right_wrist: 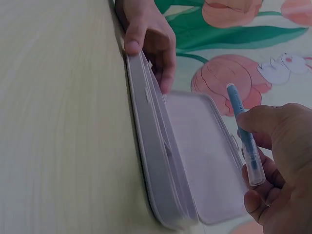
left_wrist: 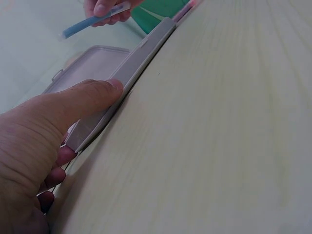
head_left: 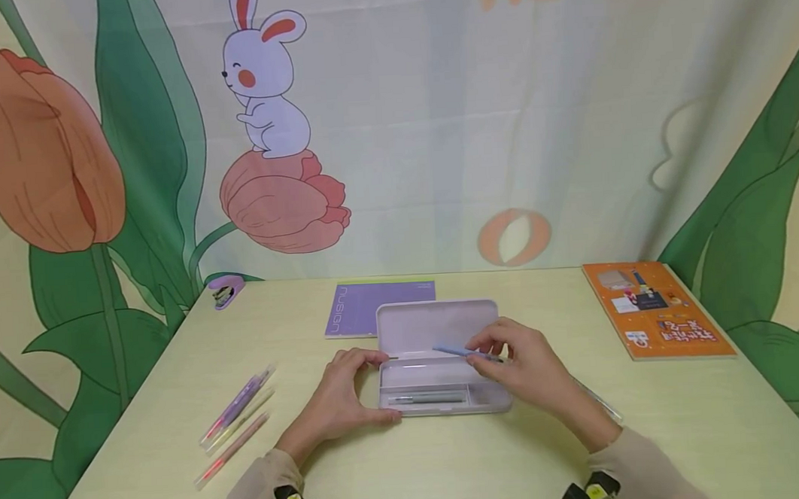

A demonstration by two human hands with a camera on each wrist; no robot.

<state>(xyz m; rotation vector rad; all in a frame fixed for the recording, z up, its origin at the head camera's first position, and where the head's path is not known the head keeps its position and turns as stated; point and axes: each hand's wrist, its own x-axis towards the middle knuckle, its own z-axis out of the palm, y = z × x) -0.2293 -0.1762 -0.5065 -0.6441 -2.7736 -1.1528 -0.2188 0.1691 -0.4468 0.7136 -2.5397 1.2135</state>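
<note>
An opened pale lilac pencil case [head_left: 437,327] lies on the table with its lid tipped back. My left hand [head_left: 339,396] holds its left end, thumb [left_wrist: 100,92] on the front wall and fingers behind. Over the case's right half, my right hand [head_left: 523,360] pinches a blue highlighter-like pen [right_wrist: 235,101] between thumb and fingers. That pen has a clear cap and is tilted, its left end pointing over the case. A slim grey pen [head_left: 428,399] lies in the front compartment, beside a small divided section at the right.
Left of the case lie purple pens [head_left: 238,405], a yellow pen [head_left: 245,417] and a pink pen [head_left: 232,450]. A clear pen [head_left: 604,402] is partly under my right forearm. Behind are a purple notebook [head_left: 355,308], a small lilac stapler-like item [head_left: 227,290] and an orange book [head_left: 660,315].
</note>
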